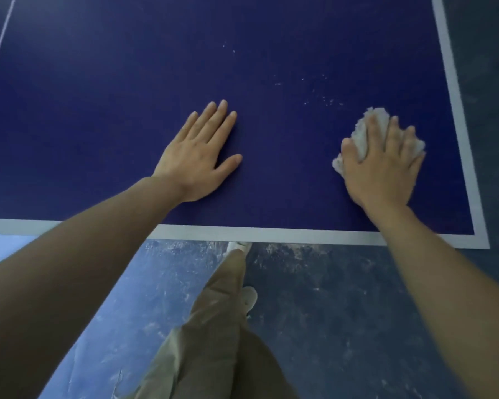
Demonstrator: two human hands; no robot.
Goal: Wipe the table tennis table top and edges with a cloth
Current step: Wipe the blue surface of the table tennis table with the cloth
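A dark blue table tennis table top [127, 82] fills the upper part of the view, with white border lines along its near edge [271, 234] and right edge [455, 110]. My right hand [383, 165] presses flat on a crumpled white cloth [369, 125] near the table's right corner, fingers spread over it. My left hand [202, 154] rests flat on the bare surface toward the middle, fingers straight. Pale specks [326, 99] lie on the top just beyond the cloth.
A thin white centre line [0, 44] runs at the far left. Below the table's near edge is a scuffed blue-grey floor [329, 312]. My beige trouser leg [222, 326] and a light shoe [249, 298] stand close to the edge.
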